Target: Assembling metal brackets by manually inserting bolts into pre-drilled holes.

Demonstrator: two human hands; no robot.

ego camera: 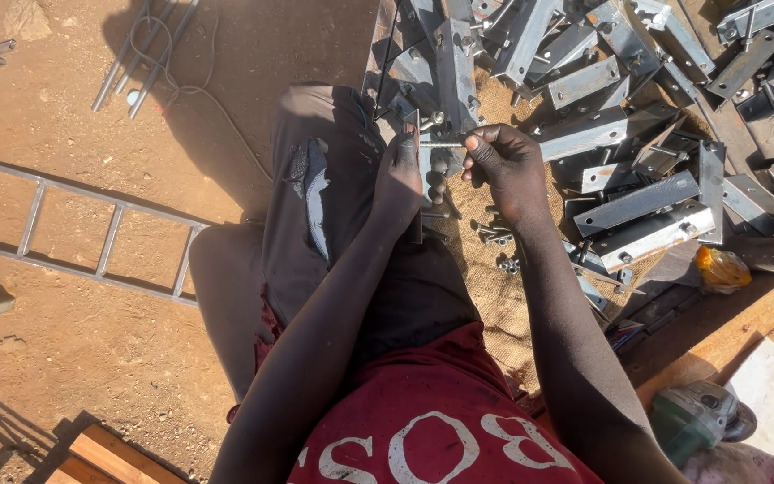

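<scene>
Between the person's knees, over a strip of burlap (494,296) on the dirt, both hands met on a small assembly. The left hand (398,175) was closed around an upright steel bracket (417,193), steadying it against the dark trouser leg. The right hand (508,161) pinched a long bolt (441,144) between thumb and fingertips, holding it level with its tip at the bracket's upper end; whether it had already entered a hole could not be told.

As a judgement, the work looked well under way but far from over. Far and to the right lay a big heap of grey steel brackets (638,206), several already carrying bolts or nuts, others seemingly bare. Loose bolts (497,235) were scattered on the burlap just near the right wrist, so fasteners remained to be fitted.

To the left a welded steel ladder frame (109,237) lay flat on the ground, with thin rods (141,63) farther off. An angle grinder (696,417) rested near the right elbow on wooden planks (763,332).
</scene>
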